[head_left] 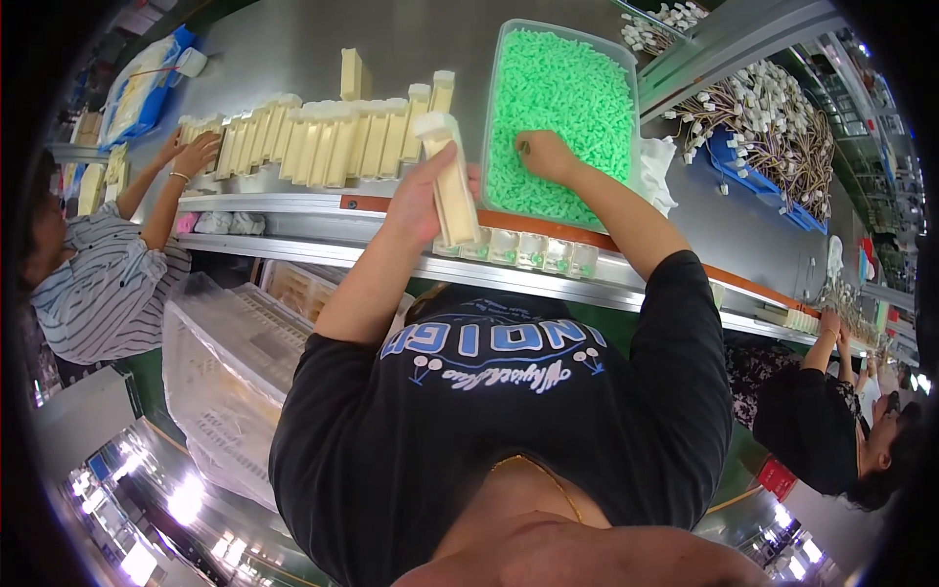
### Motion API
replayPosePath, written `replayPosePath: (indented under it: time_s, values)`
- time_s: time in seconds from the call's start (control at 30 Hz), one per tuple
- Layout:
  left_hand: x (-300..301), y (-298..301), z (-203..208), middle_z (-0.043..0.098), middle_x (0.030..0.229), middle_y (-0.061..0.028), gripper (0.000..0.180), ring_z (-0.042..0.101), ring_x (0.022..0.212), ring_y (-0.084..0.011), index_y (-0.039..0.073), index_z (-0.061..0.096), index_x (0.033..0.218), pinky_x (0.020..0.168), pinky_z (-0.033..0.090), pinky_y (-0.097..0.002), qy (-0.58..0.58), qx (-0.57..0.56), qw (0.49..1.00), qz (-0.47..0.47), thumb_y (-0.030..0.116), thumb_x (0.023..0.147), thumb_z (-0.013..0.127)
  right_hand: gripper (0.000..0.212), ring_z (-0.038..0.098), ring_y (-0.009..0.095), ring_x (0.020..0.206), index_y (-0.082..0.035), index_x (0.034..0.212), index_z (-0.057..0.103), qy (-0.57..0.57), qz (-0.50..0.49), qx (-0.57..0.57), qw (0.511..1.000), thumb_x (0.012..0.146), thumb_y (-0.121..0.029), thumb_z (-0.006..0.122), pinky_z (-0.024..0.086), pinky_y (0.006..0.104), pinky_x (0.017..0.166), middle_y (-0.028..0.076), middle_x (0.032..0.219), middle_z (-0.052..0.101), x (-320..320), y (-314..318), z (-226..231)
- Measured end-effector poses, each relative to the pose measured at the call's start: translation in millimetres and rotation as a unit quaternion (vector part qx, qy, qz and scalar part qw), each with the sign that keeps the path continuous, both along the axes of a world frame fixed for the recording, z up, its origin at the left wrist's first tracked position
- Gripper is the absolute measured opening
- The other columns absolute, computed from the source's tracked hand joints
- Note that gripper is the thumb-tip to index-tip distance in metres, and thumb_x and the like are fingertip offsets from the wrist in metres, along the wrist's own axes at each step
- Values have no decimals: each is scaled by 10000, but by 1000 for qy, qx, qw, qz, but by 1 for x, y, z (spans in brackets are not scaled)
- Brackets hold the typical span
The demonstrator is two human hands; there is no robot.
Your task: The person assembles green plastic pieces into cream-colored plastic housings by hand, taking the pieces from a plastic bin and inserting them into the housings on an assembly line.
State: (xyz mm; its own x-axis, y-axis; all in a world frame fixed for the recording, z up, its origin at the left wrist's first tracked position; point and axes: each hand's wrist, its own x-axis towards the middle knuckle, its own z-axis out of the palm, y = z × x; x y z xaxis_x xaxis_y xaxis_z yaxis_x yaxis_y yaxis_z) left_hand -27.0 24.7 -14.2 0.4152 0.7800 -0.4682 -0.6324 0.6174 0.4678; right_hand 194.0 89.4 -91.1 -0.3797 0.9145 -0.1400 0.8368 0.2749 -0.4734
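Cream plastic block [453, 201] is clasped, tilted, in a worker's left hand [421, 193] at the near edge of the desk [411, 54]; the right hand [548, 157], well apart, dips into green pieces [567, 83] inside a clear bin [492, 108], its grip hidden.

You're in a factory: there's a long metal table [430, 39], lots of green bits [572, 108] at the top, piled wires [782, 122] upper right, and a worker [108, 279] far left.
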Motion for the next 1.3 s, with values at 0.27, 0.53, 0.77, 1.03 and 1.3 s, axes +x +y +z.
replayPosePath:
  time_s: [0.27,0.53,0.77,1.03,1.3]
  values:
    - [3,-9,-4,567,699,-94,220,549,594,-174,30,511,841,529,466,-279,-33,47,998,-18,250,837,520,159,566,305,753,-68,794,601,-14,14,-44,999,654,-67,526,445,386,684,142,780,601,9,-4,3]
    - [2,-10,1,567,692,-95,191,548,583,-169,48,492,853,481,450,-259,-22,68,997,-4,237,842,515,200,544,294,816,-68,859,576,-2,65,124,990,681,-27,495,455,381,703,121,871,531,-9,3,7]
    - [-1,-7,2,561,690,-95,199,548,579,-171,44,481,861,474,450,-261,-16,75,997,6,240,842,512,227,532,300,845,-61,901,569,-45,142,42,988,695,-12,488,449,389,700,120,871,528,-6,14,-16]
    - [6,-10,4,554,677,-91,221,545,575,-167,26,501,822,468,447,-259,3,69,998,-11,245,835,523,245,557,321,815,-33,925,581,33,59,-39,997,696,-16,496,445,368,703,187,909,568,0,7,-3]
    - [5,-15,12,556,672,-92,208,551,569,-170,31,512,817,475,451,-262,-18,74,997,-31,238,831,530,214,579,295,761,-37,910,584,-20,103,5,994,716,-43,494,463,355,660,171,865,590,-2,-3,-5]
